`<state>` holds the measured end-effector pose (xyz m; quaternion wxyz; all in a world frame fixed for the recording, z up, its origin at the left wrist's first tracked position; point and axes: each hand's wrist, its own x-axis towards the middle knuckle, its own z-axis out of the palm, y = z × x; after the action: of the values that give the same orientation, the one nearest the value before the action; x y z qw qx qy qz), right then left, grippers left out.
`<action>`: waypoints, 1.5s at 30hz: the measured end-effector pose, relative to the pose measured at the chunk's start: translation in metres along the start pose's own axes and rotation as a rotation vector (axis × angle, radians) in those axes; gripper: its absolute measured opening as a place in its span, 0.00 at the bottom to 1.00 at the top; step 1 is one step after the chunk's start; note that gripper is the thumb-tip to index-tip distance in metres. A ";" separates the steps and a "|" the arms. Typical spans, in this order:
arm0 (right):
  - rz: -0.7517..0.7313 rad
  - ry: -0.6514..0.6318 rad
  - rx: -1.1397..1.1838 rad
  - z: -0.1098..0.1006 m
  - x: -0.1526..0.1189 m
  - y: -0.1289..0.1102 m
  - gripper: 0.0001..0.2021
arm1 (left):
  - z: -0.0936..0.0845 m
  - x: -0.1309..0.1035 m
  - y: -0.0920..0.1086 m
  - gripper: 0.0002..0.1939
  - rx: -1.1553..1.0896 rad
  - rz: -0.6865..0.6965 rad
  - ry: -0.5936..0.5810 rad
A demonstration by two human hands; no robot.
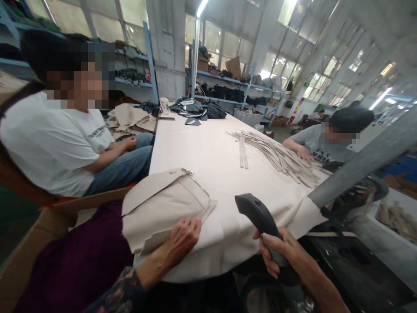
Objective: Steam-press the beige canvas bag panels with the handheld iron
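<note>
A beige bag [169, 200] with a flap and a small metal clasp near its top lies on the near left of the cloth-covered table. My left hand [185, 237] is closed on its lower edge, the fingers curled over the material and the fingertips partly hidden. In my right hand [283, 252] is a black curved hand-held tool [257, 211] with a wide, flat end. My fingers wrap around its handle, and its end is raised over the table's near edge, apart from the bag. Its exact kind I cannot make out.
Long beige strips [273, 152] lie on the table [192, 145]. Dark folded pieces [198, 108] are at its far end. Two people sit nearby, one left and one right. A grey metal post [365, 152] slants across the right; a cardboard box [42, 234] with purple cloth stands left.
</note>
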<state>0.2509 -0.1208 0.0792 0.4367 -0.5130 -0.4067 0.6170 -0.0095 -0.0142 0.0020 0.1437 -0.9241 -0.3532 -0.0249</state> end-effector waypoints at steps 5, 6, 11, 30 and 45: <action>0.059 -0.022 -0.007 0.009 0.008 0.005 0.19 | -0.004 -0.034 0.023 0.17 -0.083 -0.196 0.036; 0.073 -0.022 -0.022 0.011 0.011 0.006 0.18 | -0.005 -0.039 0.026 0.18 -0.075 -0.202 0.053; 0.154 -0.068 -0.124 0.029 0.028 0.015 0.17 | 0.007 -0.050 0.037 0.23 -0.030 -0.255 0.138; 0.130 -0.011 -0.209 0.024 0.073 0.008 0.19 | 0.020 -0.046 0.033 0.19 -0.128 -0.261 0.192; 0.268 -0.180 -0.441 0.052 0.089 0.008 0.15 | 0.017 -0.022 0.022 0.18 -0.224 -0.330 0.147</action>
<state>0.1901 -0.0403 0.0546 0.1913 -0.5881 -0.4968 0.6089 -0.0127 -0.0392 -0.0233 0.0596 -0.8596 -0.4834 -0.1547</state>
